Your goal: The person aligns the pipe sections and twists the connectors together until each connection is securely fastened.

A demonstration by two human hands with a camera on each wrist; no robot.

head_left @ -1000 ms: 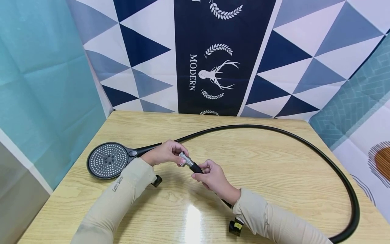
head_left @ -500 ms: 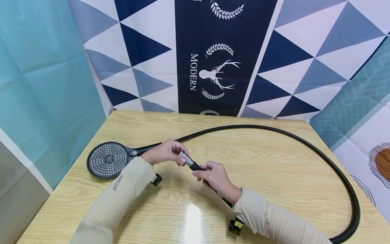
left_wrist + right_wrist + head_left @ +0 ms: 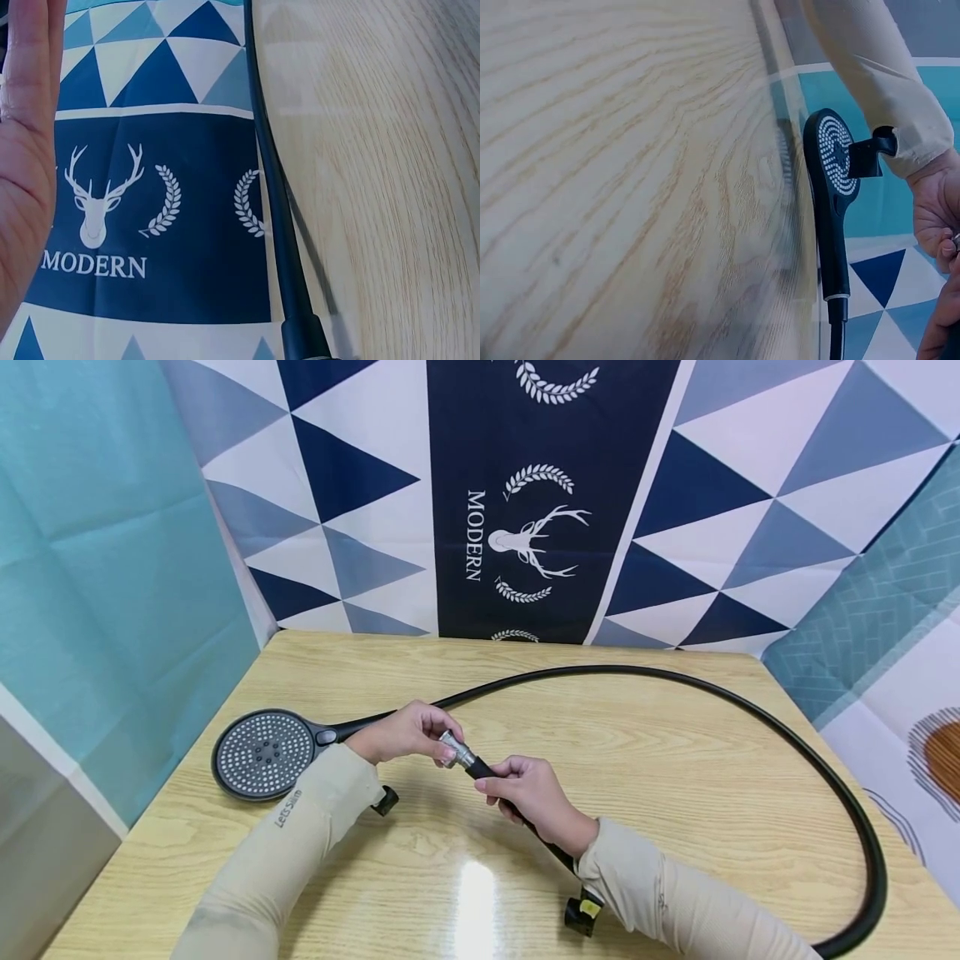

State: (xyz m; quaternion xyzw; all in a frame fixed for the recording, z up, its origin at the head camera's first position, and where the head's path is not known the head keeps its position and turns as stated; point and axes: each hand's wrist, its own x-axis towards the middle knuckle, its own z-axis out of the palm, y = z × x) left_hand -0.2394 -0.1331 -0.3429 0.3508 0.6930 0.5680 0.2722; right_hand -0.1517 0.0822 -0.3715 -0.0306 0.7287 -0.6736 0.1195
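**Metal fitting and hose end held between both hands**

Left hand (image 3: 411, 733) is pinching the metal fitting (image 3: 455, 748) between thumb and fingers; right hand (image 3: 528, 795) is gripping the black hose (image 3: 480, 769) just below it. The hands are sitting near each other, a gap showing between. Fitting is tilting above the table (image 3: 390, 885); shower head (image 3: 264, 755) is lying face up beyond the left forearm. Judgement: fitting and hose should be sharing one axis; gripping close to the joint is likely limiting wobble, and any turning should be coming from the fingertips without twisting the hose.
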